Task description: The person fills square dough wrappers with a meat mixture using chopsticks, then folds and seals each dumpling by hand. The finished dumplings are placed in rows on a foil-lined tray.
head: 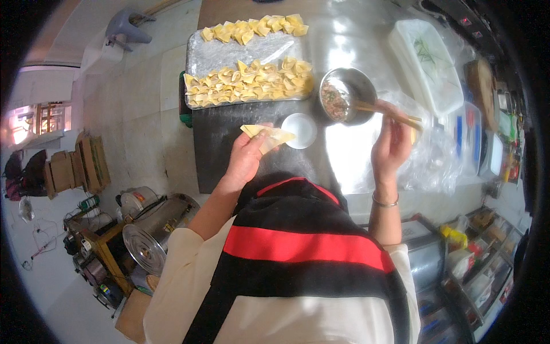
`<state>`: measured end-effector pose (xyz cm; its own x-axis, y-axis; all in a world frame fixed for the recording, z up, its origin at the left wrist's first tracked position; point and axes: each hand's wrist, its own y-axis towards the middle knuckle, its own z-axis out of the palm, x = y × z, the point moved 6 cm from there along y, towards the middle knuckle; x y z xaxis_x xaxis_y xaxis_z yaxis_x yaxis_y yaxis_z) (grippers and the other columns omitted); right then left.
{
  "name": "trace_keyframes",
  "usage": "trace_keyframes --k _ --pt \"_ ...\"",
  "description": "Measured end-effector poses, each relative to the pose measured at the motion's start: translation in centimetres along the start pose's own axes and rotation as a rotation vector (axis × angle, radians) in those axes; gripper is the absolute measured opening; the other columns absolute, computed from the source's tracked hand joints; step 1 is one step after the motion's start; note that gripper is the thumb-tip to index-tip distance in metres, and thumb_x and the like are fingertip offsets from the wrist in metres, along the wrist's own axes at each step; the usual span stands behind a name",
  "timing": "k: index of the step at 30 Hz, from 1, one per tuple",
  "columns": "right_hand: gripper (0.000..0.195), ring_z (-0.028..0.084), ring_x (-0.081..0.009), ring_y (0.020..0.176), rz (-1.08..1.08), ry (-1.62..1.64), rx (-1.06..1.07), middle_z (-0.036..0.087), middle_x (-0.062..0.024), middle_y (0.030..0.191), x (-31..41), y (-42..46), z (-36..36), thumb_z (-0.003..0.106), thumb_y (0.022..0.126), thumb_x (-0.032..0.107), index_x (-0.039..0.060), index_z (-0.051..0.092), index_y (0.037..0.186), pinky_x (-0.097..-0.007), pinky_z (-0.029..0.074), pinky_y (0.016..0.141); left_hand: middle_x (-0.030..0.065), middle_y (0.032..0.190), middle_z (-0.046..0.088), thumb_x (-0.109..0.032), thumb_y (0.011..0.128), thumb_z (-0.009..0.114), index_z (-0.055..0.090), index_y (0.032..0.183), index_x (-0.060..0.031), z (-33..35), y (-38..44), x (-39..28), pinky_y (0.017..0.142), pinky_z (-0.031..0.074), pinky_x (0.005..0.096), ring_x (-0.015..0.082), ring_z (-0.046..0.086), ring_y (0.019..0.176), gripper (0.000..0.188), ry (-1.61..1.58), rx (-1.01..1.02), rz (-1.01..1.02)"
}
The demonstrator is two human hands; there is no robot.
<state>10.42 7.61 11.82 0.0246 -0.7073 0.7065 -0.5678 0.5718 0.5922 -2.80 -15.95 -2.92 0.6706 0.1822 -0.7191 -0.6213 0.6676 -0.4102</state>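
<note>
A folded, pale yellow dough wrapper lies across the fingers of my left hand, pinned by the thumb. Its right tip reaches the edge of a small white bowl. My right hand grips a pair of wooden chopsticks, whose far ends dip into a steel pot. Inside the pot, minced meat filling with green bits sits against the left wall. Beyond my left hand, a floured metal tray bears rows of folded wontons, with another row along its far edge.
At the right stand a white plastic tub with green stalks and a clear plastic bag. A round wooden board is farther right. Left of the steel table, a large metal drum stands on the floor, near cardboard boxes.
</note>
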Motion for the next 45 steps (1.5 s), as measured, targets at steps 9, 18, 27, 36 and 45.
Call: trace_keyframes --k 9,18,27,36,45 --pt "0.014 0.056 -0.0241 0.076 -0.112 -0.759 0.807 0.053 -0.0091 0.078 -2.9 -9.4 11.5 0.055 0.073 0.006 0.0043 0.062 0.084 -0.0356 0.047 0.066 0.0122 0.102 0.061 -0.012 0.094 0.047 0.052 0.114 -0.0004 -1.7 -0.9 -1.4 0.07 0.05 0.0318 0.02 0.061 0.085 0.024 0.019 -0.046 -0.017" --pt "0.019 0.058 -0.0286 0.075 0.003 -0.472 0.804 0.057 -0.0103 0.077 -0.8 -5.7 9.5 0.055 0.071 0.002 0.0068 0.066 0.086 -0.0387 0.047 0.067 0.0122 0.107 0.06 -0.012 0.092 0.048 0.049 0.12 0.0009 0.6 -1.8 -0.8 0.073 0.049 0.0305 0.0196 0.06 0.089 0.031 0.056 0.228 -0.18" --pt "0.027 0.054 -0.0241 0.078 -0.296 -0.262 0.758 0.053 -0.0059 0.078 4.2 -1.7 7.9 0.06 0.065 0.001 0.0082 0.066 0.091 -0.0342 0.044 0.071 0.0111 0.103 0.06 -0.006 0.09 0.05 0.054 0.113 0.0049 3.8 -2.2 -0.4 0.072 0.051 0.0288 0.0169 0.059 0.088 0.026 0.132 0.521 -0.316" --pt "0.031 0.057 -0.0271 0.084 -0.362 -0.166 0.606 0.059 -0.0098 0.09 3.0 -0.2 7.1 0.059 0.066 -0.002 0.0054 0.061 0.096 -0.0364 0.045 0.074 0.0134 0.103 0.061 -0.01 0.09 0.049 0.052 0.115 0.0052 4.9 -2.5 -0.8 0.071 0.052 0.0306 0.018 0.061 0.089 0.029 0.224 0.591 -0.409" --pt "0.008 0.063 -0.0154 0.089 0.312 0.265 -0.007 0.065 -0.0119 0.096 -8.8 -1.6 4.5 0.048 0.091 0.001 0.0002 0.052 0.098 -0.0276 0.049 0.078 0.0147 0.106 0.06 -0.015 0.095 0.043 0.05 0.119 0.0043 5.9 0.2 -1.5 0.072 0.052 0.0341 0.0222 0.062 0.089 0.032 0.079 0.311 -0.249"
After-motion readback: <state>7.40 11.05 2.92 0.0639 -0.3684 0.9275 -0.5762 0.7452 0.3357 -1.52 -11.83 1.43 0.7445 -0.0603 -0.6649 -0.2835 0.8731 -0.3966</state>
